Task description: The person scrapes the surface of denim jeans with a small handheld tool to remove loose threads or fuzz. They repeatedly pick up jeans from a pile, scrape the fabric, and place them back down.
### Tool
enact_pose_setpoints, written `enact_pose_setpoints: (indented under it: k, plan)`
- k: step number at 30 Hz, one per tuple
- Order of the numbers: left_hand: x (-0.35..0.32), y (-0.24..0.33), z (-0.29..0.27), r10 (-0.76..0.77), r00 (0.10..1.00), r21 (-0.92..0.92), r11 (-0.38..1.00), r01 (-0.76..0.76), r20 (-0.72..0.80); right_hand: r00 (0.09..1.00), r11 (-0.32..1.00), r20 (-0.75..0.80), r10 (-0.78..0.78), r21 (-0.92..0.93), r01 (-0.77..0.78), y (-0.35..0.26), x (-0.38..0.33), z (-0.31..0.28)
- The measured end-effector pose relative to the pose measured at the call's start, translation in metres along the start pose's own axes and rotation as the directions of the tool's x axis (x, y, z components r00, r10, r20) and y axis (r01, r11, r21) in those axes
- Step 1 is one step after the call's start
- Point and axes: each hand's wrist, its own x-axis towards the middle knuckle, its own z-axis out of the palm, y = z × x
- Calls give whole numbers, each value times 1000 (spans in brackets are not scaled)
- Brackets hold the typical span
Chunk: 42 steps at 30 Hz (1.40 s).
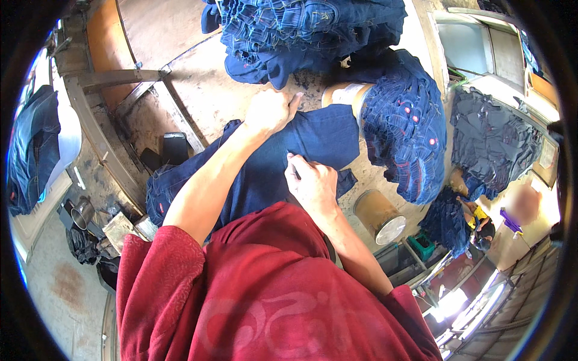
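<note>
- A red shirt (pixel 259 295) on the person, below the arms.
- A heap of blue jeans (pixel 313 36), piled on the worn surface beyond the hands.
- Dark blue trousers (pixel 328 135), lying in front of the shirt and spreading left under the left forearm; both hands are at them.
- A bundle of blue jeans (pixel 409 138) with red marks, bunched on the right beside the trousers.
- A heap of dark grey cloth (pixel 490 132), farther right.
- A tan drum (pixel 370 210) with a pale end, near the right forearm.
- The right hand (pixel 316 183), over the trousers: fingers curled, thumb and forefinger close together; whether cloth is pinched there, I cannot tell.
- The left hand (pixel 268 111), at the trousers' far edge: fingers folded, thumb sticking out; I cannot tell if it grips any cloth.
</note>
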Motion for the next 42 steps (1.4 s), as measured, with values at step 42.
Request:
enact_pose_setpoints:
  k: [42]
  plan:
    - [-168,2,-145,-131,990,354,924,143,-57,665,702,-244,706,115,-703,245,41,-26]
